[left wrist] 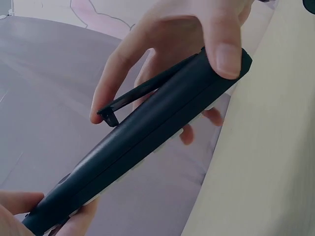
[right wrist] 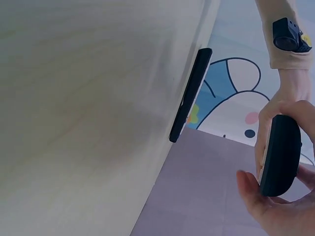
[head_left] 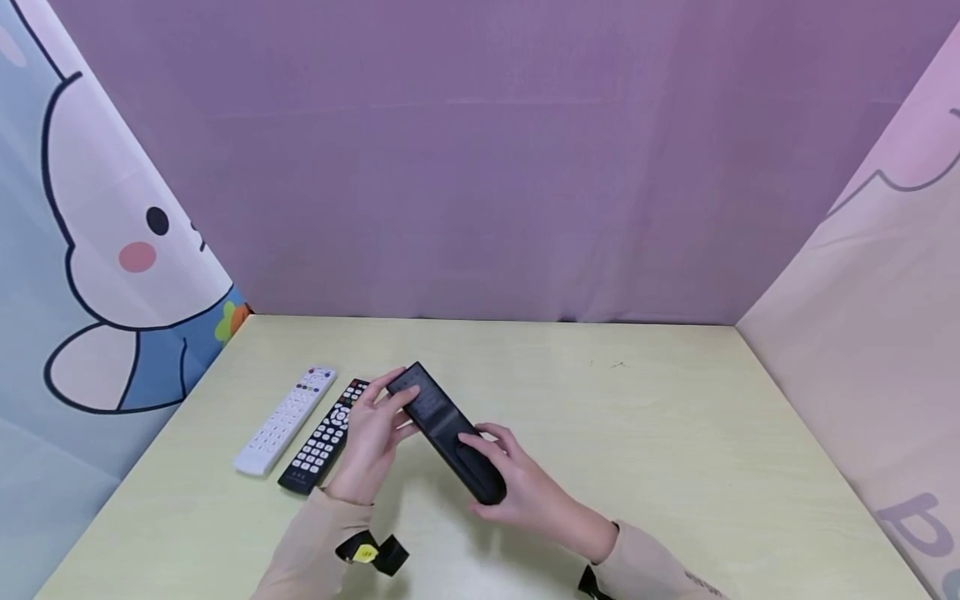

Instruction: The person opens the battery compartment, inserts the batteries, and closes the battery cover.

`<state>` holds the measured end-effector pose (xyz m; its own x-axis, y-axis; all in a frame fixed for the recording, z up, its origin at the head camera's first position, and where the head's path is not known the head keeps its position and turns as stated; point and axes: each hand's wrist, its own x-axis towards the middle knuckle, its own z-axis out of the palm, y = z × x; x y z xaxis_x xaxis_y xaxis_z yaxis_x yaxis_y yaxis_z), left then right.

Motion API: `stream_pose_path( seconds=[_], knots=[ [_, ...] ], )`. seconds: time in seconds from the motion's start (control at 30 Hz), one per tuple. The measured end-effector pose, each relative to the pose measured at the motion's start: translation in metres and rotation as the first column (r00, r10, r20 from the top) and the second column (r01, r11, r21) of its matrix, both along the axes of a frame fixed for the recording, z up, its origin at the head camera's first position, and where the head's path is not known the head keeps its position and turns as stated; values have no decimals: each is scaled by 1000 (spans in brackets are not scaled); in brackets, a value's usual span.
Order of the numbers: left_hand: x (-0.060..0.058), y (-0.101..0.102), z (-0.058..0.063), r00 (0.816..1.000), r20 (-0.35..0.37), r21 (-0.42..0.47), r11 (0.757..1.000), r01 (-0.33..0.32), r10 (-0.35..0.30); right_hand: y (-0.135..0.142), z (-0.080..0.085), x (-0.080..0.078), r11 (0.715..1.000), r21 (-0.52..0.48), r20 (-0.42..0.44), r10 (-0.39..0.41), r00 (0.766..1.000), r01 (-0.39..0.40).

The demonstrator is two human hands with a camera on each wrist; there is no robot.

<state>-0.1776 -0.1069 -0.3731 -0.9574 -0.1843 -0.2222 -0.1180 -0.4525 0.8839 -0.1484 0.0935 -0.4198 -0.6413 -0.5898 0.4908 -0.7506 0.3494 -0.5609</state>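
Note:
Above the table, a black remote control (head_left: pixel 442 432) is held at a slant in both hands, its back facing up in the head view. The left hand (head_left: pixel 372 437) pinches its far end between thumb and fingers. Around the near end, the right hand (head_left: pixel 525 483) grips the sides. In the left wrist view, the remote's battery cover (left wrist: pixel 146 88) stands lifted at an angle from the back, with a right fingertip at its raised end. Whether batteries are inside is hidden. The right wrist view shows the remote's rounded end (right wrist: pixel 281 157) within the right hand.
To the left on the pale table (head_left: pixel 660 433) lie a white remote (head_left: pixel 285 423) and a black remote with white buttons (head_left: pixel 318 446), side by side. A purple cloth (head_left: pixel 487 167) hangs behind the table; printed cloths flank it.

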Motion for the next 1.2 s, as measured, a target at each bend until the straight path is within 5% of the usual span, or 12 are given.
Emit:
stream_pose_path(
  seconds=[0.73,1.2],
  knots=[
    [2,2,2,1000,8,-15,1000,7,-7,1,-4,2,1000,-21,-192,13,981,-17],
    [4,2,4,1000,7,-6,1000,8,-8,0,1,5,997,40,-196,-55,979,64]
  ],
)
